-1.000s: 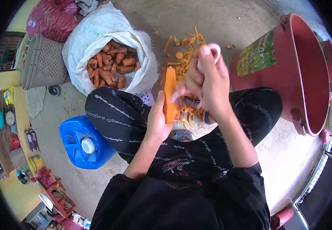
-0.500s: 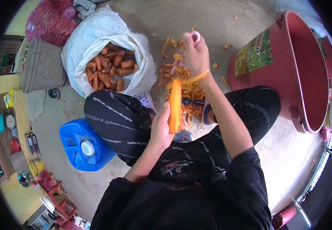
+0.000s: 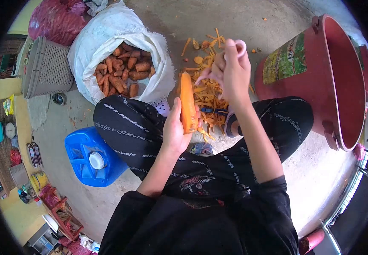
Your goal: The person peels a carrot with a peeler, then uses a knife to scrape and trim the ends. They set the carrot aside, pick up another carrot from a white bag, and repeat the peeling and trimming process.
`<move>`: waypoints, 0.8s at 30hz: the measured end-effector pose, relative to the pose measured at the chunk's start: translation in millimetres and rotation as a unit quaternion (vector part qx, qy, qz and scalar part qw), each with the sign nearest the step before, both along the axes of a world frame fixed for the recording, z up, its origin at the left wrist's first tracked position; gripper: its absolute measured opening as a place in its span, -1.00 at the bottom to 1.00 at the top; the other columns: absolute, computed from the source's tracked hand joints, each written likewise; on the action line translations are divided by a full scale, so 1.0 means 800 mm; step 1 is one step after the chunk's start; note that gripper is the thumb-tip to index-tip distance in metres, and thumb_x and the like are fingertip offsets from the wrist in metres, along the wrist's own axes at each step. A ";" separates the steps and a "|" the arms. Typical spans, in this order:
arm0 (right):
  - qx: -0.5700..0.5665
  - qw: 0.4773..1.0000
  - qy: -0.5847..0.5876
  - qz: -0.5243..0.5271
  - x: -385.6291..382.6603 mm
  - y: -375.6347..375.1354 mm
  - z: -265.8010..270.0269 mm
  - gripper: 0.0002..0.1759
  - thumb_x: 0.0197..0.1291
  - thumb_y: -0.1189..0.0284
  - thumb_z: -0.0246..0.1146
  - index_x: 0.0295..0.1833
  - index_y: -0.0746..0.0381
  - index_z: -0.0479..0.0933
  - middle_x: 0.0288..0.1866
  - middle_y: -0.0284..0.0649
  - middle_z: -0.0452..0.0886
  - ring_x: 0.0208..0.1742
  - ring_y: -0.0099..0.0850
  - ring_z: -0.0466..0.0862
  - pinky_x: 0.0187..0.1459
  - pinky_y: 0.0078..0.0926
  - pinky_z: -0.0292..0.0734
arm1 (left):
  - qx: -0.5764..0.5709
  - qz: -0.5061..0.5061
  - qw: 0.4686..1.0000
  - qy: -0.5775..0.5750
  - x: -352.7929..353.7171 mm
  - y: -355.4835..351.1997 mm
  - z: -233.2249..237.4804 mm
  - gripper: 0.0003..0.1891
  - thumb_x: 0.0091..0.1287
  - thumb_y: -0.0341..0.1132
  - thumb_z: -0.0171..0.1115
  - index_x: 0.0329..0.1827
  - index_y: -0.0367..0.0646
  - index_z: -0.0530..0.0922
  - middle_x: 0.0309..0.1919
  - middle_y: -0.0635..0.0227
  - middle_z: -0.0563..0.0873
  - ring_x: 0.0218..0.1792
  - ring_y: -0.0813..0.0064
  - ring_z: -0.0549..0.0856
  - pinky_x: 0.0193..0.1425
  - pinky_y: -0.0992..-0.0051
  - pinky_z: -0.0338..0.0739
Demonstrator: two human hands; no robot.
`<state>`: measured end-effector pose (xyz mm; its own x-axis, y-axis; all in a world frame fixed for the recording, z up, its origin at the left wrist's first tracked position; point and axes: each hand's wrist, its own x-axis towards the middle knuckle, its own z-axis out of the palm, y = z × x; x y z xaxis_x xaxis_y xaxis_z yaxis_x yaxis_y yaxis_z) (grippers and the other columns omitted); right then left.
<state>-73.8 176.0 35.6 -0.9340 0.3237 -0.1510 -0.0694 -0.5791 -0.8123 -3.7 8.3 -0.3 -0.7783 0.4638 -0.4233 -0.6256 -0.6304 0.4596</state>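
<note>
An orange peeled carrot (image 3: pixel 187 104) points away from me, its lower end in my left hand (image 3: pixel 176 129), whose fingers wrap round it. To its right, my right hand (image 3: pixel 236 76) is closed on a pink peeler (image 3: pixel 209 76) with a ring-shaped handle end showing above the fist. The peeler's head is just right of the carrot and apart from it; its blade is too blurred to make out. Beneath both hands, a heap of orange peelings (image 3: pixel 211 98) lies on the floor between my feet. Rough, brownish carrots (image 3: pixel 118 70) fill the opening of a white sack (image 3: pixel 103 36).
A large red tub (image 3: pixel 294 91) lies tipped at the right, its mouth facing right. Left of my knee stands a blue jerrycan (image 3: pixel 92 159). Grey baskets (image 3: pixel 50 68) and a red mesh sack (image 3: pixel 56 23) are at the far left.
My right hand has moved right and toward me with the peeler. The strip of peel hanging by the carrot's tip is gone from there. My left hand has shifted the carrot slightly left and away.
</note>
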 end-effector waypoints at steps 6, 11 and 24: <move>-0.066 0.993 0.017 0.093 0.072 -0.047 0.073 -0.72 0.42 0.23 0.07 -0.21 0.18 0.22 -0.65 -0.43 0.24 -0.73 -0.67 0.25 -0.72 -0.63 0.18 | 0.059 0.011 0.998 -0.029 -0.003 0.006 0.016 -0.63 0.53 -0.02 -0.21 0.00 -0.09 0.46 -0.41 0.49 0.54 -0.33 0.57 0.57 -0.18 0.45 0.49; -0.018 0.994 0.001 0.110 0.078 -0.050 0.062 -0.72 0.40 0.24 0.10 -0.18 0.18 0.22 -0.62 -0.45 0.25 -0.70 -0.71 0.26 -0.69 -0.68 0.20 | -0.004 0.017 0.998 -0.067 0.002 0.016 0.029 -0.57 0.54 0.04 -0.29 -0.31 -0.02 0.45 -0.69 0.61 0.37 -0.52 0.63 0.45 -0.23 0.49 0.42; 0.001 0.993 -0.053 0.109 0.004 -0.027 0.029 -0.76 0.38 0.28 0.08 -0.26 0.15 0.22 -0.62 -0.46 0.20 -0.72 -0.68 0.22 -0.63 -0.52 0.51 | -0.037 -0.025 0.999 -0.028 0.033 0.016 0.016 -0.62 0.51 -0.01 -0.14 0.08 -0.13 0.39 -0.26 0.35 0.52 -0.30 0.50 0.50 -0.32 0.47 0.44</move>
<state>-70.9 154.4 58.4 -0.9609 0.1167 -0.2509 0.1422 -0.5695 -0.8096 22.8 21.4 12.2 -0.7288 0.4676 -0.5002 -0.6819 -0.5622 0.4680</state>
